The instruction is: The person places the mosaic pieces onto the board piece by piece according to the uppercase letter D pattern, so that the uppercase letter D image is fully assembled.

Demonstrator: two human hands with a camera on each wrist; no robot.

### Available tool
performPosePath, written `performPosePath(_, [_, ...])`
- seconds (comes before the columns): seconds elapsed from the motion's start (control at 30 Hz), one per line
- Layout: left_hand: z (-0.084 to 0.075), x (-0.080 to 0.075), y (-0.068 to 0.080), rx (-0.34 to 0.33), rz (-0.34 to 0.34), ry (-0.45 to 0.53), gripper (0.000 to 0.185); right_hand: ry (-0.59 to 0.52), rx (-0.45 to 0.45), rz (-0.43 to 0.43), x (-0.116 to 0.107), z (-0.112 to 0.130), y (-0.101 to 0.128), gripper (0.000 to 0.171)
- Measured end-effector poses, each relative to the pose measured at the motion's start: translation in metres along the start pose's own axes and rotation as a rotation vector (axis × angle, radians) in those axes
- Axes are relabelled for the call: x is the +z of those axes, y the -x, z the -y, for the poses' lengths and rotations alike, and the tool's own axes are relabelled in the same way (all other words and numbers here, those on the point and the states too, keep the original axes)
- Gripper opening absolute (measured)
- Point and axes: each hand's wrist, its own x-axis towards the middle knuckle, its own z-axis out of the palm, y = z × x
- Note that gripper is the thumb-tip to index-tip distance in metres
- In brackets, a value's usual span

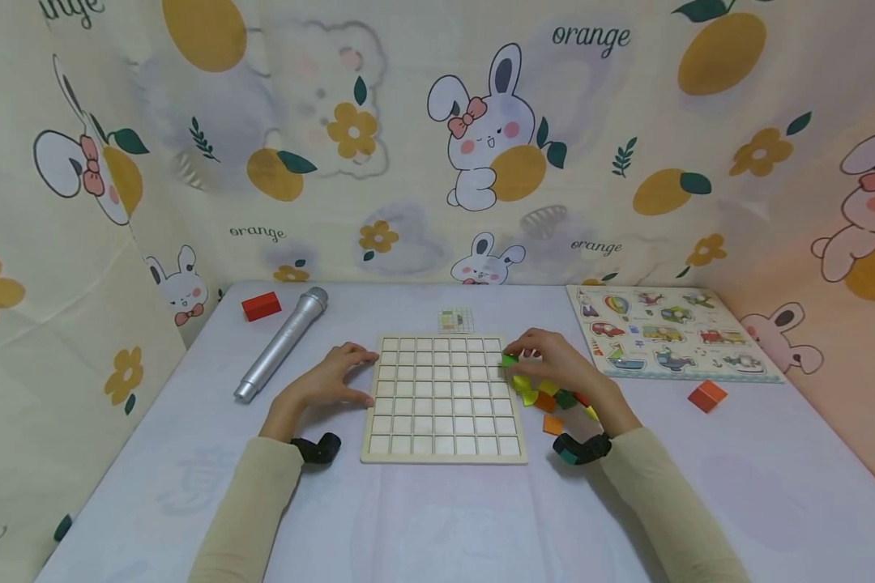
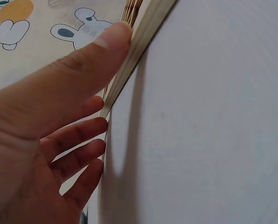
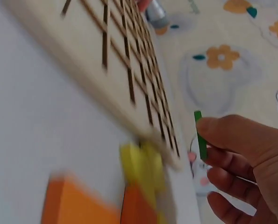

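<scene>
green tile (image 1: 509, 360): pinched in right hand (image 1: 554, 366) fingertips at the grid board (image 1: 443, 398) right edge | left hand (image 1: 331, 379): fingers straight, loosely spread, pressing board's left edge | loose coloured tiles (image 1: 550, 398) beside board, under right hand

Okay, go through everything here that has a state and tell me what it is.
Grid board: flat on the table, cells empty.
Green piece: pinched, at the board's right edge.
Left hand: fingers against the board's left edge.
Right hand: pinching the green piece.
Loose pieces: scattered beside the board.
</scene>
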Motion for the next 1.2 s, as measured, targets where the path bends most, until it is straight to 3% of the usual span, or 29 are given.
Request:
performPosePath(0.43, [0.001,-0.001,-0.001,0.03,-0.007,0.018,0.078,-0.055,-0.179,0.001,0.03,0.033,-0.049,0.028])
performPosePath(0.6, [0.002,-0.001,-0.001,0.034,-0.005,0.011,0.078,-0.068,-0.19,0.003,0.048,0.044,-0.065,0.026])
performPosePath(0.87, [0.003,-0.001,-0.001,0.039,0.004,0.005,0.078,-0.015,-0.162,-0.062,0.073,0.063,-0.086,0.023])
performPosePath(1.2, [0.003,-0.002,-0.001,0.027,0.009,0.022,0.078,-0.004,-0.127,-0.095,0.094,0.075,-0.1,0.022])
